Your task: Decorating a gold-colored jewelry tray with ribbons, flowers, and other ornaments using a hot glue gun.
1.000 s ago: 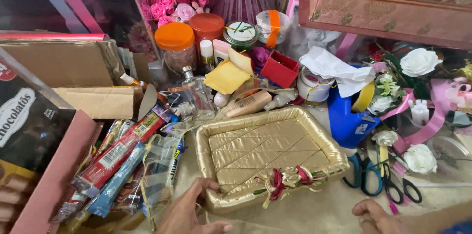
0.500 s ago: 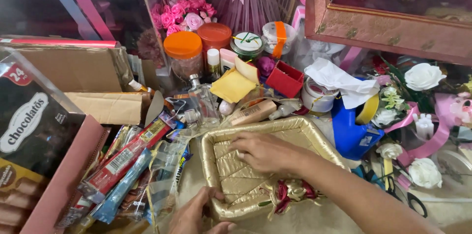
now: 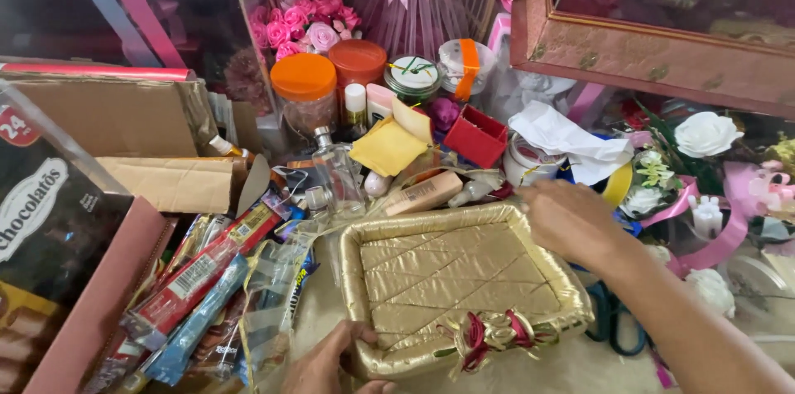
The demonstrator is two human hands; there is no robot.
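One gold quilted tray (image 3: 451, 278) with one red-gold ribbon bow (image 3: 490, 333), left hand (image 3: 331, 361) grip pinching its near-left corner, right hand (image 3: 571, 220) fingers spread over its far-right rim, two orange-lidded jars (image 3: 327, 83) behind

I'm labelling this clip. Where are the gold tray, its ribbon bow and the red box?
gold tray (image 3: 447, 274), head view, on its quilted floor.
ribbon bow (image 3: 490, 333), head view, on the knot at the near rim.
red box (image 3: 476, 138), head view, on its front wall.

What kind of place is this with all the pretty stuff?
Probably a gift-wrapping workspace, maybe at home. A gold padded tray with a ribbon bow, artificial white roses and a box tied with ribbon suggest it.
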